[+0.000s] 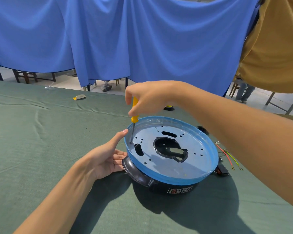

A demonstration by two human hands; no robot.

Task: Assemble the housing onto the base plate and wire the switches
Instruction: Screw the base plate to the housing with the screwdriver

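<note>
The base plate, a pale metal disc with a blue-filmed rim, sits on top of the black housing, and the stack rests on the green cloth-covered table right of centre, nearer the near edge than the far one. You are at the screw-fastening step: the yellow-handled screwdriver stands close to upright with its tip in a small hole at the plate's left edge, just beside an oblong slot. Whether a screw is seated under the tip is too small to tell. Your right hand pinches the handle from above, fingertips closed around it. Your left hand braces the stack on its left side, palm up, fingers loosely together, thumb tip touching the blue rim. Judgement: plate and housing are mated, fastening is not finished, and wiring has not begun. Red and yellow-green leads and a black switch block lie loose on the cloth just right of the housing. Next move calls for steady downward pressure, shaft kept vertical, left hand resisting rotation of the stack.
</note>
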